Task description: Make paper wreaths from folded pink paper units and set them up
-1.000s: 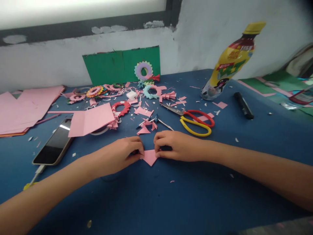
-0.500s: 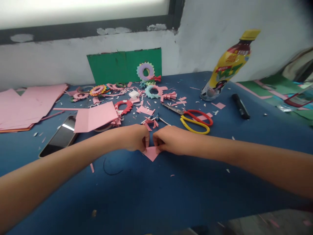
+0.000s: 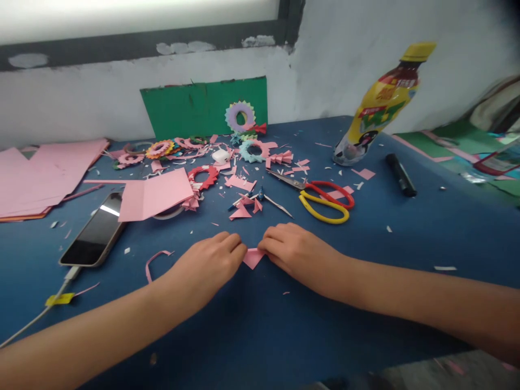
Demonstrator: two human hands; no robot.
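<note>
A small folded pink paper piece lies on the blue table between my two hands. My left hand presses its fingertips on the piece's left edge, fingers together. My right hand pinches the right edge, fingers curled. Both hands rest low on the tabletop. Just behind them lie small folded pink triangles.
Red-and-yellow scissors lie behind my right hand. A phone on a cable sits at the left, beside a folded pink sheet and a pink paper stack. Paper rings, a green card, a yellow bottle and a black marker stand farther back.
Both hands drew back toward me with the pink piece and lowered onto the table. The piece now shows smaller between the fingertips. A curled pink strip is uncovered near my left wrist.
</note>
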